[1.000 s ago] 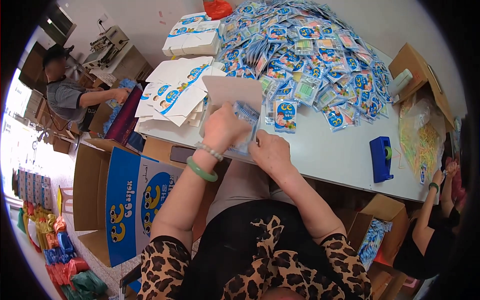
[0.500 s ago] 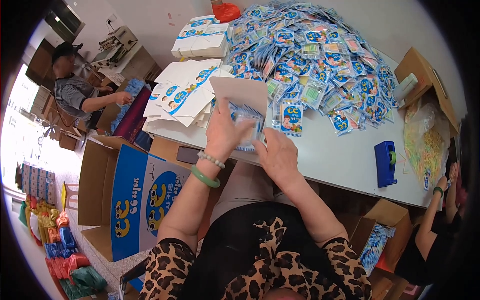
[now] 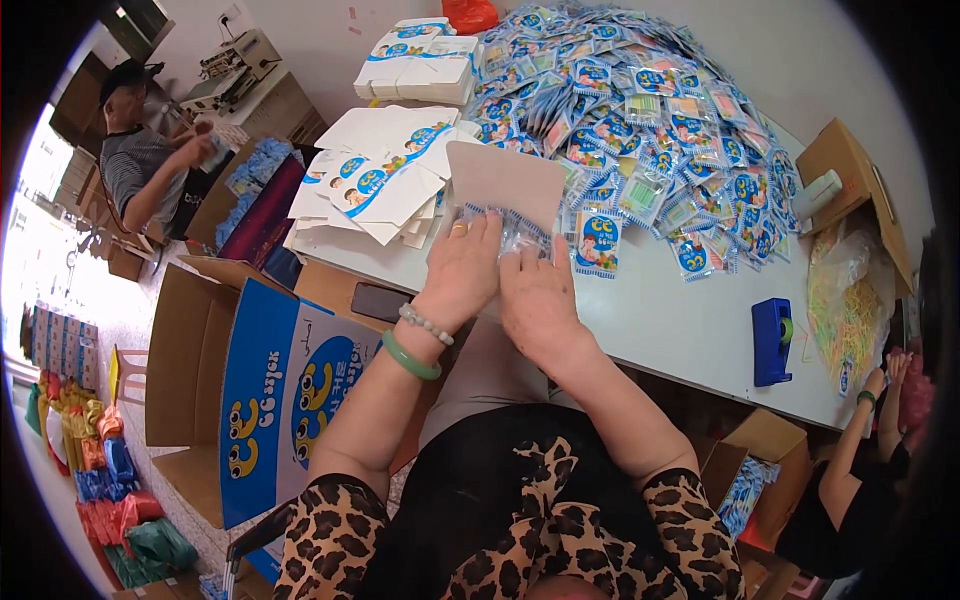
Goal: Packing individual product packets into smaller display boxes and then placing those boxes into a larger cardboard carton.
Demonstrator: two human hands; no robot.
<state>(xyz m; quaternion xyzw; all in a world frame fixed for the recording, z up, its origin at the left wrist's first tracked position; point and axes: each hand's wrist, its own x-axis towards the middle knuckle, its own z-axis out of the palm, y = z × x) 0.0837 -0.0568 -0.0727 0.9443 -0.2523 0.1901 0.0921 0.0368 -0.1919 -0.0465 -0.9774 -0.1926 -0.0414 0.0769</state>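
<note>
My left hand [image 3: 462, 272] and my right hand [image 3: 537, 297] lie side by side at the near edge of the white table [image 3: 680, 330]. Both press on a bundle of clear plastic packets [image 3: 512, 232] that goes into an open brown-lined carton [image 3: 505, 183]. The carton's flap stands up just behind my fingers. A beaded bracelet and a green bangle circle my left wrist. A big heap of small blue-and-white packets [image 3: 640, 120] covers the table beyond the carton.
Flat white-and-blue carton blanks [image 3: 375, 175] lie left of my hands, more are stacked [image 3: 420, 62] at the back. A blue tape dispenser [image 3: 772, 340] sits right. A large open blue box [image 3: 270, 370] stands at my left. One person sits far left, another's arm shows at right.
Both hands have slid a little forward and closer together over the packets at the carton's mouth. The view has shifted slightly.
</note>
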